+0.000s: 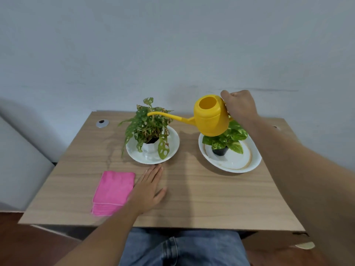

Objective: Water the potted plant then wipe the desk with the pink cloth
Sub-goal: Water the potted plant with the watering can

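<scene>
A yellow watering can (211,117) hangs in the air, gripped at its handle by my right hand (240,105). Its long spout reaches left over the leaves of a holey-leafed plant (146,125) in a white pot on a white plate (173,144). No water stream is visible. My left hand (148,187) lies flat on the wooden desk (211,198), fingers apart, just right of a folded pink cloth (113,191).
A second plant (228,140) with yellow-green leaves in a black pot stands on an oval white dish (247,162) at the right, partly under the can. A round cable grommet (102,123) sits at the desk's back left. The wall is close behind.
</scene>
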